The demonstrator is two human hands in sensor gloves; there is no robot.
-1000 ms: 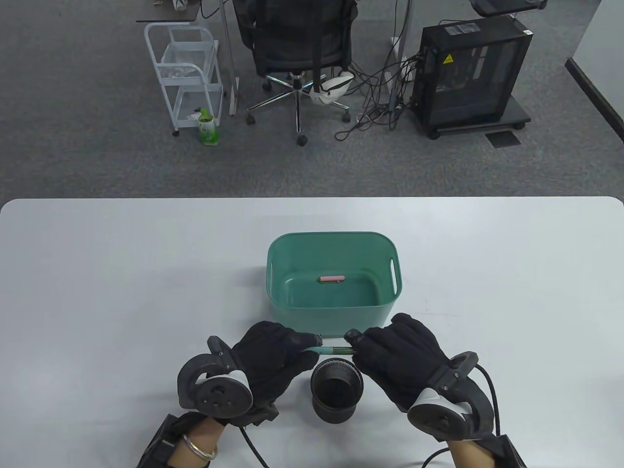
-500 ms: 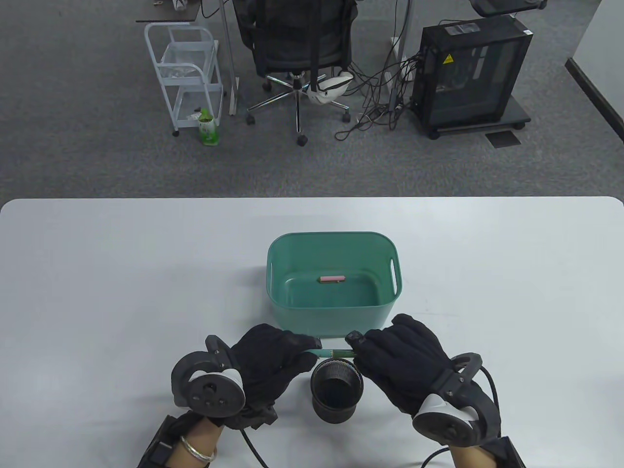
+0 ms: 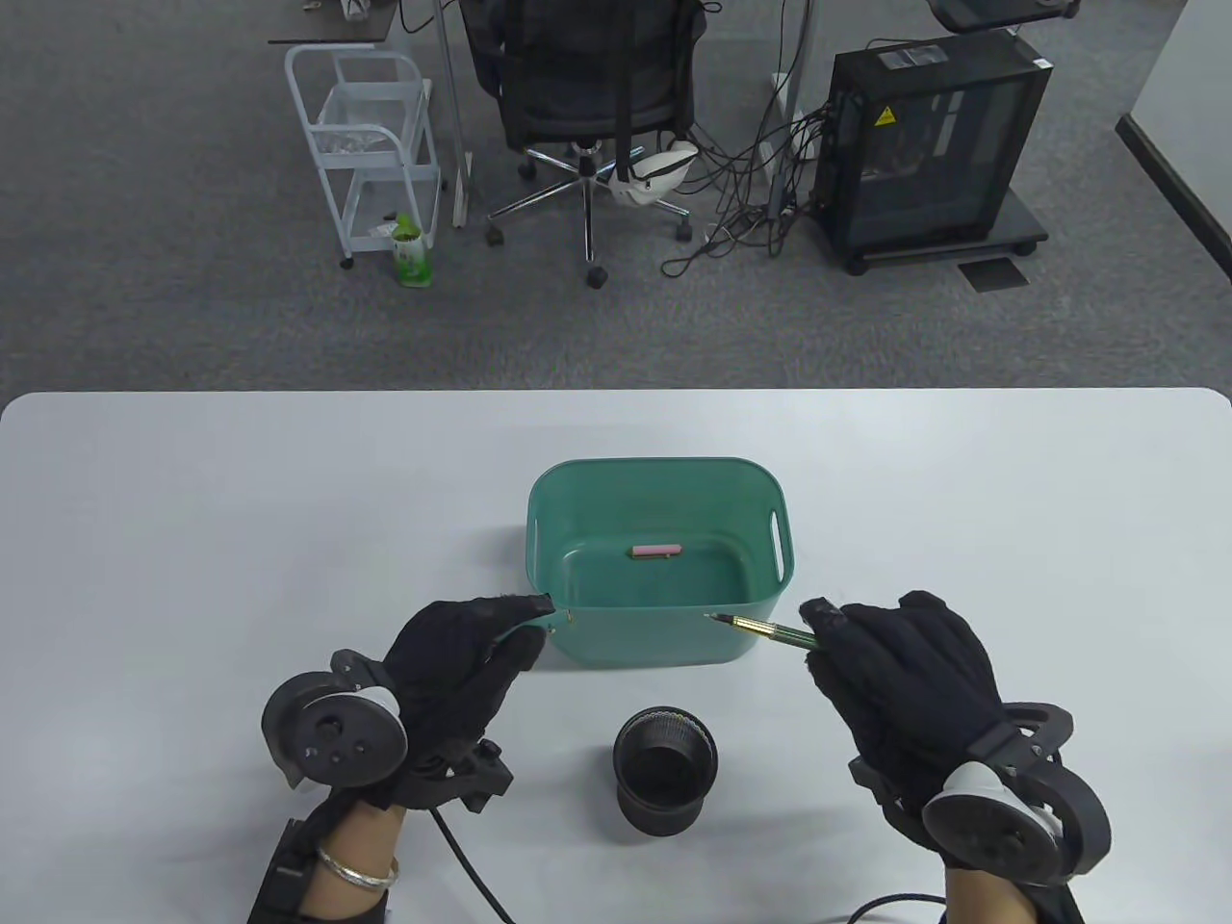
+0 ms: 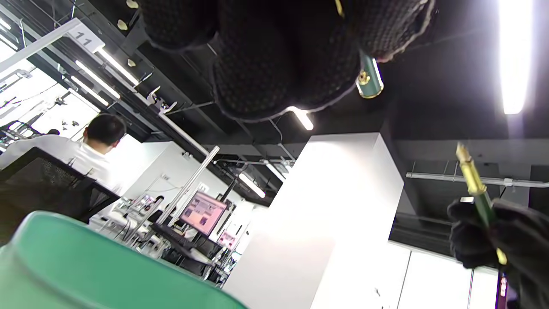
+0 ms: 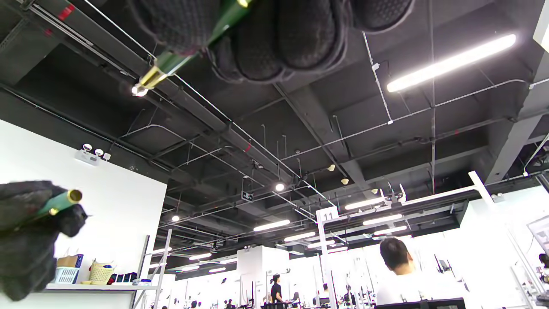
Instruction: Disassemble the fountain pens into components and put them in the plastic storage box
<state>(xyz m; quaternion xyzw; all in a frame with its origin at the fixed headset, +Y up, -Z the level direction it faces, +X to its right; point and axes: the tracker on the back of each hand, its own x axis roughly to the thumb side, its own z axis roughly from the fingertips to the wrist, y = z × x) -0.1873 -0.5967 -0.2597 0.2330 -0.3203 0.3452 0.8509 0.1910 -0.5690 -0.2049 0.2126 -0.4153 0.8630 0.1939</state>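
Observation:
A green plastic storage box [image 3: 664, 635] stands mid-table with a pink pen part [image 3: 656, 551] on its floor. My left hand [image 3: 472, 645] grips the green pen cap [image 3: 531, 627], whose gold-trimmed end [image 4: 369, 80] pokes out beside the box's near left corner. My right hand [image 3: 885, 654] holds the uncapped green pen body [image 3: 770, 631], gold section and nib [image 3: 720, 619] pointing left over the box's near right edge. The left wrist view shows the pen body [image 4: 476, 189] upright in the right glove; the right wrist view shows the pen body [image 5: 171, 64] and the cap [image 5: 60, 202].
A black mesh pen cup [image 3: 664, 770] stands near the table's front edge between my hands. The white table [image 3: 192, 529] spreads wide on both sides. Beyond it are an office chair [image 3: 587, 96], a white cart [image 3: 371, 144] and a computer case [image 3: 929, 144].
The pen was held whole above the mesh cup by both hands. Now the hands have pulled apart: the cap went left with the left hand, the body right with the right.

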